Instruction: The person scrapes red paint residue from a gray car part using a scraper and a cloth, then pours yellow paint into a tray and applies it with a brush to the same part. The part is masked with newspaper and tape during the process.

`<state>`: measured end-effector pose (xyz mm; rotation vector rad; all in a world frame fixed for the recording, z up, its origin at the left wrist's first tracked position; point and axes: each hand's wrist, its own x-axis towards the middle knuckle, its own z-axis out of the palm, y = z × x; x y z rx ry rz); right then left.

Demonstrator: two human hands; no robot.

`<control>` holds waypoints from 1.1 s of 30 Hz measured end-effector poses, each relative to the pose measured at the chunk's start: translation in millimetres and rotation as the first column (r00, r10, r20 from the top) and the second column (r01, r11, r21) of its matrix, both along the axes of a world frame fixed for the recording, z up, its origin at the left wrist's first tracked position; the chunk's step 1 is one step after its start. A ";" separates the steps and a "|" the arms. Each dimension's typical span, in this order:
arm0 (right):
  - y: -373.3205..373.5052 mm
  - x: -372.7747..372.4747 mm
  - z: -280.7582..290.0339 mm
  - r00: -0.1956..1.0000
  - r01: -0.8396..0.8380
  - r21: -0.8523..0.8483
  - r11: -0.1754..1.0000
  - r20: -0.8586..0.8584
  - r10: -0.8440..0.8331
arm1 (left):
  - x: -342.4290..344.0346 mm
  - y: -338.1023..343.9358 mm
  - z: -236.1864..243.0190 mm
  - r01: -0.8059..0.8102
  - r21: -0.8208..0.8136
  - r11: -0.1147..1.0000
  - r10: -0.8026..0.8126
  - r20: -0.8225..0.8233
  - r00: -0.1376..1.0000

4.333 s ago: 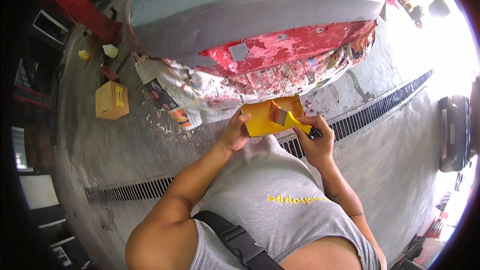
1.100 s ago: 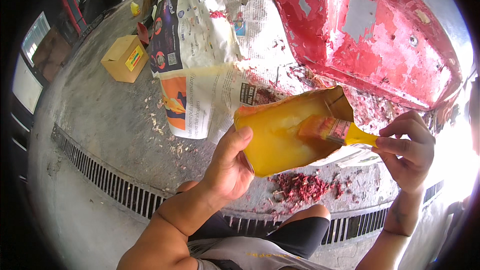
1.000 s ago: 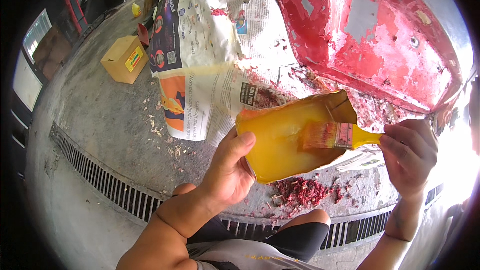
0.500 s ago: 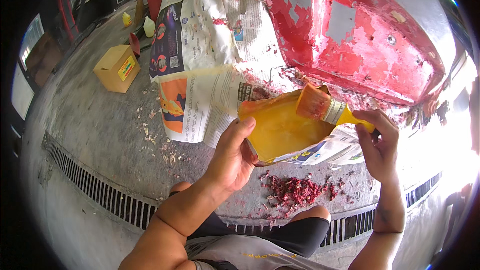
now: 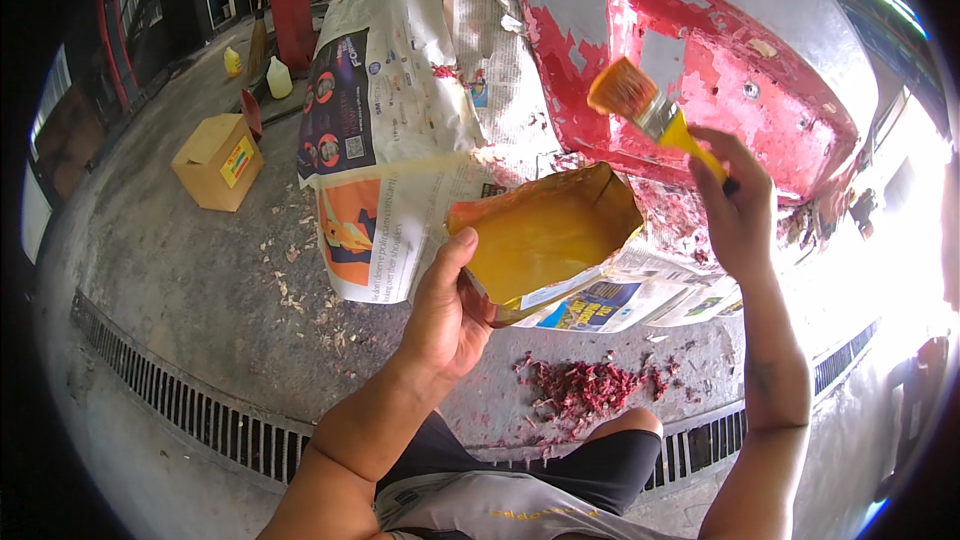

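My left hand (image 5: 447,312) grips the near left edge of a cut-open container (image 5: 560,240), its thumb over the rim. The container is tilted, and its inside is yellow with some liquid along the bottom. In my right hand (image 5: 738,202) is a paintbrush (image 5: 680,132) with a yellow handle and a metal band. Its orange-stained bristles point up and left, in front of a car body panel (image 5: 730,90). Red and grey patches show on that panel where the paint is partly stripped. Newspaper (image 5: 400,120) covers the part to its left and below.
Red paint scrapings (image 5: 590,390) lie in a heap on the concrete floor. A drain grate (image 5: 190,390) curves across it near my legs. At the left stand a cardboard box (image 5: 215,162), a pale jug (image 5: 279,78) and a yellow bottle (image 5: 233,62).
The paintbrush has risen out of the container, up toward the red panel. My left hand and the container have shifted slightly left.
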<state>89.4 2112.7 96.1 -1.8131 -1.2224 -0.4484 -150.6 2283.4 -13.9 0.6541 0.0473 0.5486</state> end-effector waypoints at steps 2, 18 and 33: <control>23.6 6.2 13.0 0.963 0.060 0.025 0.998 0.261 -0.065 | -4.0 0.0 -2.9 -0.006 -0.008 1.000 0.006 0.007 1.000; 71.2 21.5 48.6 0.634 0.242 -0.003 0.970 0.758 -0.156 | -26.8 -0.3 -36.1 -0.025 -0.107 0.994 0.021 -0.035 0.999; 85.4 -0.8 50.9 0.489 0.299 0.026 0.954 0.854 -0.176 | -40.9 -4.0 -46.1 0.023 -0.122 0.992 -0.023 -0.002 1.000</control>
